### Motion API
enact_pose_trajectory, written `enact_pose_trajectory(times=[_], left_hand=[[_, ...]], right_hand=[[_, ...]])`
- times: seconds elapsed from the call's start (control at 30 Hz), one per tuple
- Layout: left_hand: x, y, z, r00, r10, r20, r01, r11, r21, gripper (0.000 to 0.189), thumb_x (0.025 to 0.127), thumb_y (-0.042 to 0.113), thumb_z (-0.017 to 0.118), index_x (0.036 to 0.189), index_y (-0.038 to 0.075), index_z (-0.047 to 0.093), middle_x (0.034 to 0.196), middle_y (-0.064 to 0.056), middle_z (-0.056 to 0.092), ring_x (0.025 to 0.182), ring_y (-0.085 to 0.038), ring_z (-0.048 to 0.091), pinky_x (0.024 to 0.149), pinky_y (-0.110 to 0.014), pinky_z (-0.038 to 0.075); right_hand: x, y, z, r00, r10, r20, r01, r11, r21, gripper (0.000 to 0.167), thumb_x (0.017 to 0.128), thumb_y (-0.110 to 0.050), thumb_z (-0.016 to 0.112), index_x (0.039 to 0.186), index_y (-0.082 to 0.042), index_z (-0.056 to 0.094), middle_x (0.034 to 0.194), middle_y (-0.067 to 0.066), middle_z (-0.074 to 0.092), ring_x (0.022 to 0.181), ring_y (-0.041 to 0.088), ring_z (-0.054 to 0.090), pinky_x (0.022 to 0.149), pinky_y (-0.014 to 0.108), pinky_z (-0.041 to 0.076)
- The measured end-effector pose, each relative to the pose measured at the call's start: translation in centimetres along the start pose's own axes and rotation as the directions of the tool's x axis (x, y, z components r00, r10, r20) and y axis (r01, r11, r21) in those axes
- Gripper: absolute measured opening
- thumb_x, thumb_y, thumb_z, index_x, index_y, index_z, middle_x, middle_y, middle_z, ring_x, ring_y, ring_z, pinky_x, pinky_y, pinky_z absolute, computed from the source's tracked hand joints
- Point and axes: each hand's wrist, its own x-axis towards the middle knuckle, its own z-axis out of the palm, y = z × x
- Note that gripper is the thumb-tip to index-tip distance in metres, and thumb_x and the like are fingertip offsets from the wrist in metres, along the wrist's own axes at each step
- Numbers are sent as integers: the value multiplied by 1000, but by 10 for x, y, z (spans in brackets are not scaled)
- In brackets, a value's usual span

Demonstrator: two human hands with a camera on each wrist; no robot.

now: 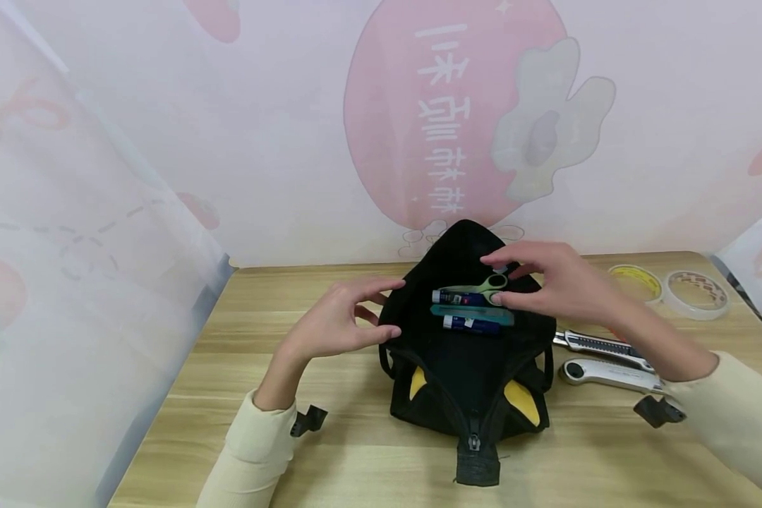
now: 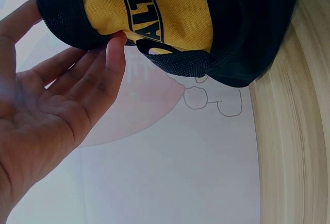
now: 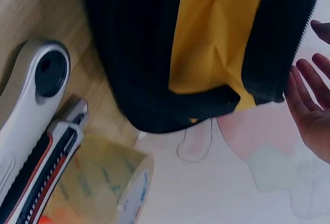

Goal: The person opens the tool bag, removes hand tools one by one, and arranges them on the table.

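Pale wood-grain tabletop (image 1: 330,451), backed by a white curtain printed with a large pink fruit, carries a black fabric tool bag with yellow side panels (image 1: 466,384) at its centre, zip unfastened and mouth gaping toward the onlooker. Laid across the open top of the bag are a pair of green-handled scissors (image 1: 479,286), two blue-and-white glue sticks (image 1: 460,298) and a teal flat strip (image 1: 473,312), possibly a ruler; the head view is too small to confirm. All of these lie with their long axes running left to right, crosswise to the zip line. The right hand (image 1: 549,282) is the nearer one: it hovers directly over the items, fingers spread and lightly bent, fingertips at or just touching the scissor handle and the strip's right end, with no firm pinch visible. The left hand (image 1: 333,324) rests against the bag's left rim, fingers extended and relaxed; the left wrist view shows a fingertip touching the black edging by the yellow panel. Right of the bag lie two silver utility knives (image 1: 609,360), side by side, and farther back two rolls of clear tape (image 1: 669,286), well apart from both hands.
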Motion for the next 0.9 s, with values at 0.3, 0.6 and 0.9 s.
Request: enact_pose_trajectory(times=[0.3,0.6,0.9], left_hand=[[1,1,1,1000,3,3,-2,1000,-17,66,91,12,85,152,5,60,153,-11,64,119,-27,75,87,-32,67],[1,0,1,1000,10,6,-9,999,-37,67,91,12,85,152,4,60,152,-12,64,119,-28,75,87,-42,69],[1,0,0,1000,5,8,-4,1000,-31,67,92,13,85,153,4,59,152,-13,64,118,-28,74,88,-38,68]], right_hand=[[20,-2,26,988,69,135,-70,998,1,50,93,-17,86,140,-14,71,140,5,72,119,24,71,98,47,65],[37,5,48,969,71,237,-86,995,53,51,92,-16,86,139,-10,71,137,8,72,116,25,73,100,48,64],[42,21,65,946,95,310,-128,988,89,50,94,-16,84,140,-5,69,140,14,70,127,36,69,103,54,62]])
